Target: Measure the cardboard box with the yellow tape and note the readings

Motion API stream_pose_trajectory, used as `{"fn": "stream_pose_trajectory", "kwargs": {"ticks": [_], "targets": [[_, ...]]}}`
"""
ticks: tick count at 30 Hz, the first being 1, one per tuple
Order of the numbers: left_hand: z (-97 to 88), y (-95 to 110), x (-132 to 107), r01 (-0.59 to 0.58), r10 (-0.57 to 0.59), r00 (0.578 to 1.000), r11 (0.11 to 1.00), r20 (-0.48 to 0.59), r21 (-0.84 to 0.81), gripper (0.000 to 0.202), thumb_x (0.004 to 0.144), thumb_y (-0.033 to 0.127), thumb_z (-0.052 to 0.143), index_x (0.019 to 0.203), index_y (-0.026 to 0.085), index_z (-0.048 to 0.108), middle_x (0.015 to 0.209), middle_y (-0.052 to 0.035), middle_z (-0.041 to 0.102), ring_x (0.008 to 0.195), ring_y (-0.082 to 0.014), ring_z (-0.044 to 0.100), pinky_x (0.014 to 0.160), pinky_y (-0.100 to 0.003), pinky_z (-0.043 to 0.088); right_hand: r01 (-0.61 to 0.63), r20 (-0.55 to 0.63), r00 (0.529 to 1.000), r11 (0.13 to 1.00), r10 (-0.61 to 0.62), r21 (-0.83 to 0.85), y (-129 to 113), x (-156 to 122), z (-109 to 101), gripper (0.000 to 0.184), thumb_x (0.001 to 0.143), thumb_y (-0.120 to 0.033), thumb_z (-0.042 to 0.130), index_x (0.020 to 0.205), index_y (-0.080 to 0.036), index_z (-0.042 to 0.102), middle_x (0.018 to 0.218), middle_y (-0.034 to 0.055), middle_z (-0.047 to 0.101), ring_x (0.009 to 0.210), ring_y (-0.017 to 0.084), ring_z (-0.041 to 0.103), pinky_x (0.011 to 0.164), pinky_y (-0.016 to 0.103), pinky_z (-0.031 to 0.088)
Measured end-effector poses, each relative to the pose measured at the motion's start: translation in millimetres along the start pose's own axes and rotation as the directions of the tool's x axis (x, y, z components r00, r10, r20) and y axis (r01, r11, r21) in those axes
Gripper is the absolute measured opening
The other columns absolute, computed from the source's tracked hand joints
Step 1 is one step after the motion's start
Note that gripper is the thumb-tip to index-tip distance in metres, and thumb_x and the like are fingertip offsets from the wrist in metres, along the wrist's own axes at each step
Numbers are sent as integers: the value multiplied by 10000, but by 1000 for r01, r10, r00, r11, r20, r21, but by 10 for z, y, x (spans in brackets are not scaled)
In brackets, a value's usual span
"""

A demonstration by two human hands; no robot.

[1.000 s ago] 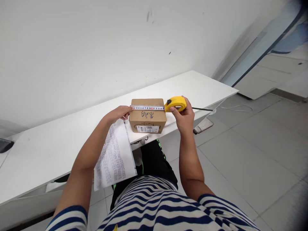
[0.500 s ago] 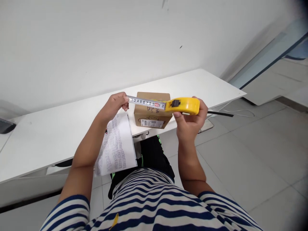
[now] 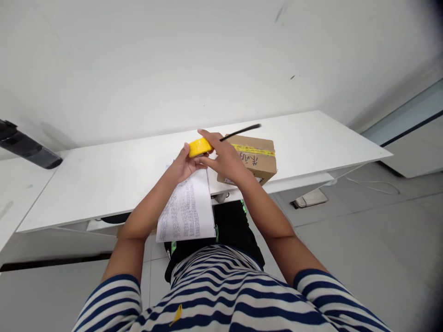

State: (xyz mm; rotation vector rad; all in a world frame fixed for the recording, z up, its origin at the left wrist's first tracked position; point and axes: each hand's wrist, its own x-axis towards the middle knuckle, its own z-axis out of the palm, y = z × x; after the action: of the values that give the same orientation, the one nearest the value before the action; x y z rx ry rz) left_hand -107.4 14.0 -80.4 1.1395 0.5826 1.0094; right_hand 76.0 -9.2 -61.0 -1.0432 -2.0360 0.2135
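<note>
A yellow tape measure (image 3: 200, 147) is held between both hands above the white table, its black strap sticking out to the right. My left hand (image 3: 180, 165) grips its left end, thumb on the case. My right hand (image 3: 223, 157) is closed around its right side. No pulled-out blade shows. Behind and right of my right hand, a brown cardboard box (image 3: 265, 163) with yellow tape and black handwriting sits on the table, partly covered by that hand. A printed sheet of paper (image 3: 188, 212) lies below my hands, hanging over the table's front edge.
The white table (image 3: 104, 184) runs along a white wall. A dark cylindrical object (image 3: 31, 147) stands at the far left. On the tiled floor to the right lie a flat pale object (image 3: 311, 198) and a thin white cable (image 3: 374, 183).
The extended blade has gone back into the tape measure. My right hand brought the case leftward to my left hand, which now holds it too. The view has shifted left.
</note>
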Motion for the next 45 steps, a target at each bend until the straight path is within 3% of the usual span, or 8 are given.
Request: {"fn": "stream_pose_trajectory", "kwargs": {"ticks": [5,8,14,18,22,30,35,45], "targets": [[-548,-107,71,-143,25,899,960,-438,-239,717,900,840,540,955,151,730,755,-30,718,599,-92,650,694,-230,579,162,186,975,960,-120,-228,-87,-151,223,653,997,-411,650,1595,-213,478,1296,159,752,941,288,742,731,379,553],[-950,-191,109,-209,28,831,941,-556,-265,698,852,846,611,924,159,719,741,-13,696,575,-79,624,698,-231,578,369,179,925,901,-334,-227,68,-476,253,284,1052,-397,587,1064,-193,784,733,45,760,645,188,673,648,315,446],[-1333,-377,200,-274,86,688,950,-721,-148,680,785,844,694,948,184,667,730,7,671,571,-84,607,699,-254,566,310,80,951,899,-300,-310,477,-355,129,466,1073,-405,498,723,-187,715,576,51,647,554,160,556,597,314,338],[-1339,-454,228,-235,89,637,968,-766,-83,673,749,816,753,953,190,616,742,3,682,568,-84,603,691,-263,548,254,326,939,856,-107,-451,460,62,430,411,1087,-385,437,1068,-159,780,860,120,779,718,206,651,677,331,365],[-1338,-485,205,-242,92,605,968,-791,-72,658,744,799,772,936,198,588,728,1,676,573,-89,602,685,-267,536,411,664,748,779,9,-473,183,366,1101,516,1059,-177,397,1551,-256,530,1172,130,769,855,231,699,700,341,359],[-1373,-480,158,-272,122,617,960,-777,-65,692,741,844,733,940,186,656,738,0,650,597,-89,606,690,-258,542,575,728,654,759,-204,-304,325,331,1466,426,1064,-118,340,1378,-164,624,1150,169,757,969,241,680,822,363,412],[-1374,-435,204,-250,132,687,966,-715,-61,668,751,835,738,936,197,674,760,-15,674,615,-99,623,705,-257,556,-91,303,946,992,112,-86,646,28,1239,324,1053,-360,426,1248,-183,615,988,88,756,800,213,640,761,329,438],[-1011,-517,176,-53,-7,888,992,-460,-116,627,825,787,710,949,173,682,776,-40,711,617,-111,651,781,-297,599,-489,354,865,751,355,444,759,16,1312,490,955,-682,434,816,-247,611,598,-41,495,634,168,513,673,313,426]]}}
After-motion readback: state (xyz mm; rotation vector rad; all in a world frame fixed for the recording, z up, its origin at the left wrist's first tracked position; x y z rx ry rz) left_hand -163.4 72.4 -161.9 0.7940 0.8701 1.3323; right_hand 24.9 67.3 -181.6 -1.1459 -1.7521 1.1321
